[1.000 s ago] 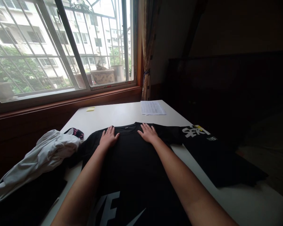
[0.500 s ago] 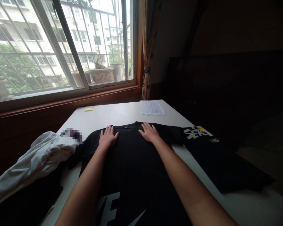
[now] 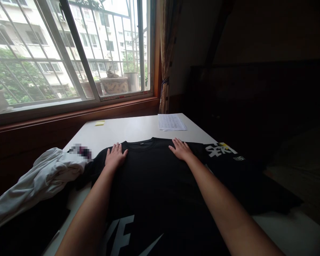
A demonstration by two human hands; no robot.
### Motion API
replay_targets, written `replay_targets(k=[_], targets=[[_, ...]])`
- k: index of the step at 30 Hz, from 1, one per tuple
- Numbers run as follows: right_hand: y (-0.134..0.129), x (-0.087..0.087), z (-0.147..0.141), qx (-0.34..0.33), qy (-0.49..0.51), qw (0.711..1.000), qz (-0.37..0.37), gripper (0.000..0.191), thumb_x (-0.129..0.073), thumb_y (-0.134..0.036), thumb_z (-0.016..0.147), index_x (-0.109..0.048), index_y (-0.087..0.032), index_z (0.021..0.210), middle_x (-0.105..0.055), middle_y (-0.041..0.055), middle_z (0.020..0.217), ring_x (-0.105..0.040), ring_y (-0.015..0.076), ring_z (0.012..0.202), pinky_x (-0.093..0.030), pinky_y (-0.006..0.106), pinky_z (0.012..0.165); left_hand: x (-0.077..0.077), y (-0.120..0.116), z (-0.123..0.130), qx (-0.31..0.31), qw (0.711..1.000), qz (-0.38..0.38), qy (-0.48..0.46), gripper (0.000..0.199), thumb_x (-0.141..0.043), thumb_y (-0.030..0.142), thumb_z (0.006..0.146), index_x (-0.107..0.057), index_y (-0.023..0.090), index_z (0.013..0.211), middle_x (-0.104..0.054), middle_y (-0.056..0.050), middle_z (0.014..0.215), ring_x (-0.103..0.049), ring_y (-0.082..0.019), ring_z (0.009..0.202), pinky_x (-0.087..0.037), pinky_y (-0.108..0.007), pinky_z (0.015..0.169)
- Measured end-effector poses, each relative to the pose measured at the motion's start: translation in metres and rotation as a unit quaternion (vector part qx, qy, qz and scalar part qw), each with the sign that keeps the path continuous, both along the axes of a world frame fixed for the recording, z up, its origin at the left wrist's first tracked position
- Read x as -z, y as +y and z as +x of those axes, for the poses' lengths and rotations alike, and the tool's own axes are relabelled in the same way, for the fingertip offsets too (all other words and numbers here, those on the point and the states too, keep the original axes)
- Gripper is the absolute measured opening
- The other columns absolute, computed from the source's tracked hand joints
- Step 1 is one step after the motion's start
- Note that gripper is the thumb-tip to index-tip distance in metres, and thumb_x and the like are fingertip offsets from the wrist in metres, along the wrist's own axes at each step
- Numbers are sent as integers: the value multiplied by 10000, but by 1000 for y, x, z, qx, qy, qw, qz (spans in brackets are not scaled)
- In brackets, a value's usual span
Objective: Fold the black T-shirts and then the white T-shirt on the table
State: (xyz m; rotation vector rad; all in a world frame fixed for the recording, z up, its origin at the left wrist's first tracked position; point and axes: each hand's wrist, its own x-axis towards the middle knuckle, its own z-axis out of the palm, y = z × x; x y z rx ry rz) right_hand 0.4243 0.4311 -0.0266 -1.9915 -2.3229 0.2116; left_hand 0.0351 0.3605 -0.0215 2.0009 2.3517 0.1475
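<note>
Evidently laid front up along the middle of the white table [image 3: 122, 126], the black T-shirt [image 3: 154, 188] has its neckline [image 3: 140, 145] toward the table's far end, within comfortable reach. Stretched flat with fingers parted and gripping nothing, the left hand [image 3: 116, 155] rests on one shoulder over the table's left half and the right hand [image 3: 180, 149] on the other over its right half, probably because pressing both sides keeps the fabric level. A pale garment [image 3: 42, 174] bunches at the table's left edge and a dark printed garment [image 3: 245, 181] lies at its right, presumably leaving the centre to the T-shirt.
</note>
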Motion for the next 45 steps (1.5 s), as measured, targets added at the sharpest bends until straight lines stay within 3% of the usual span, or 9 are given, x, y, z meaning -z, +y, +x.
replay_targets(k=[7,17,45], targets=[[3,4,30,13,3,1000,4,795,-120,-659,1007,-200,-177,1634,-118,33,1708,-107,197,1568,-97,414,1263,-3,-14,-17,2,1000,-5,10,777,-123,631,999,-235,176,1620,-123,-66,1703,-83,-245,1577,-124,-514,1260],[5,3,31,16,-8,1000,3,707,-130,-558,1032,-210,-196,1633,-136,26,1708,-115,195,1567,-102,410,1265,-2,-13,-24,8,1000,-12,15,756,-136,622,1006,-218,195,1624,-111,-57,1705,-87,-252,1577,-142,-535,1251],[47,6,27,17,-2,1000,2,716,-128,-572,1027,-206,-199,1633,-125,19,1710,-106,211,1569,-103,441,1269,-1,33,-31,14,1000,-17,11,793,-105,645,993,-191,179,1630,-82,-43,1706,-54,-238,1580,-112,-539,1260]])
